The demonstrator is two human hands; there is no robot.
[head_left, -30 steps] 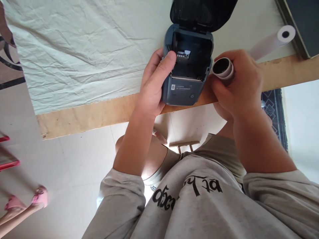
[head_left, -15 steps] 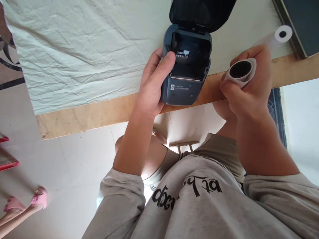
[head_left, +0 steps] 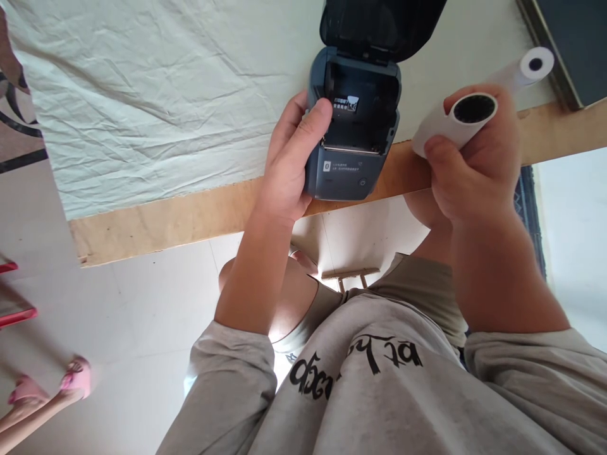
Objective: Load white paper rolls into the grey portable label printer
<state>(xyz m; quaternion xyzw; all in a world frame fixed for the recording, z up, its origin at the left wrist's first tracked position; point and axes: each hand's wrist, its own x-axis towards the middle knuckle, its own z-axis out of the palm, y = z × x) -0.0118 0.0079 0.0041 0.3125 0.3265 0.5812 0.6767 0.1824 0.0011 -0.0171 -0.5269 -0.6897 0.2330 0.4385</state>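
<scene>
Floor, far left: pink slippers (head_left: 76, 377) on a person's feet, below a red-edged item (head_left: 19, 316) cut by the frame.

Desk (head_left: 165, 218): wooden front edge, pale green creased cloth (head_left: 156, 101) over the top.

Left hand (head_left: 291, 155): grip closed around the left side of a dark blue device (head_left: 344, 170), thumb on the compartment's left rim, fingers partly hidden behind the casing. The device is held at the desk's front edge; whether it also rests there cannot be told.

Compartment (head_left: 365, 123) of the device: uncovered — black lid (head_left: 379, 28) hinged up at the far end; inside, a printed label (head_left: 346, 103) and a thin metallic strip along the near edge.

White roll (head_left: 439, 129): tilted, beside the device and apart from it, dark round core facing up.

Right hand (head_left: 484, 164): grip closed around the roll, thumb across its near side.

Second roll (head_left: 545, 64): white, dark-cored, lying on the cloth beyond the right hand — near a dark panel (head_left: 585, 47) with a metallic border.
</scene>
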